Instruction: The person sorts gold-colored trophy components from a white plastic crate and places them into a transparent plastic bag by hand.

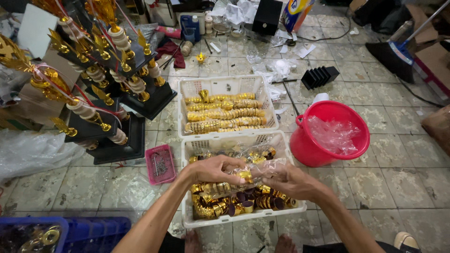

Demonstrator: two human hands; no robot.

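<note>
My left hand [213, 169] and my right hand [293, 182] meet over the near white basket [187, 152], which holds several loose gold cup-shaped parts [234, 201]. The left fingers pinch a small gold part [244, 175]. The right hand grips a crinkled clear plastic wrapper [267, 167] that still touches that part. Behind it a second white basket [220, 85] holds neat rows of stacked gold parts [225, 115].
A red bucket [304, 145] with clear plastic wrappers stands right of the baskets. A small pink tray [160, 164] of screws lies to the left. Gold trophies on black bases [108, 93] crowd the left. A blue crate [93, 229] sits near left; a broom [393, 51] lies far right.
</note>
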